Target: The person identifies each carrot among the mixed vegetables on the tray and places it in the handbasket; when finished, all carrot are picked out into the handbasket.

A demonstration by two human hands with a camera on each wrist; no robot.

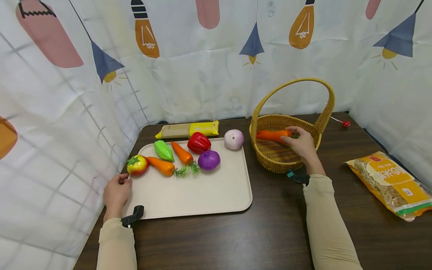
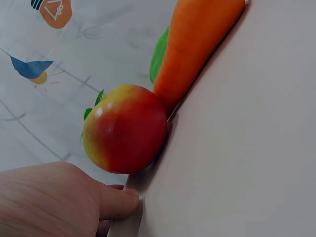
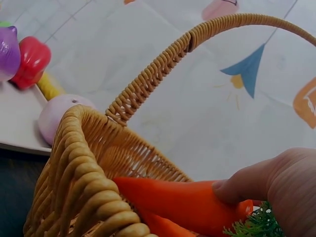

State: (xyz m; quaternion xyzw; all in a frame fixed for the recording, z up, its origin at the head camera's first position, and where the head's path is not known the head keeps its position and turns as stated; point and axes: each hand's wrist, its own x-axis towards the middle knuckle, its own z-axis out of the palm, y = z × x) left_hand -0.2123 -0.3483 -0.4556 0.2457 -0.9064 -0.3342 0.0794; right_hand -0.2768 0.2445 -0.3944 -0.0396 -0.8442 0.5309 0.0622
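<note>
My right hand (image 1: 301, 144) pinches an orange carrot (image 3: 177, 200) with a green leafy top, inside the wicker basket (image 1: 275, 163). A second carrot (image 3: 165, 227) shows beneath it in the right wrist view. At the left, my left hand (image 1: 117, 192) grips the rim of the beige tray (image 1: 192, 195), thumb on top. Just beyond the left thumb is a red-and-yellow tomato-like fruit (image 2: 126, 129). Along the tray's far side lie two carrots (image 1: 162, 166), a green pepper-like vegetable (image 1: 164, 150), a red bell pepper (image 1: 199, 143), a purple round vegetable (image 1: 209, 160) and a pale onion (image 1: 234, 139).
A yellow pack of noodles (image 1: 187, 129) lies behind the tray. To the right of the basket is an orange-yellow food bag (image 1: 391, 183), with a red lollipop (image 1: 345, 123) near the back edge. The basket's tall handle (image 1: 293, 80) arches above it. Printed curtains surround the dark table (image 1: 216, 240).
</note>
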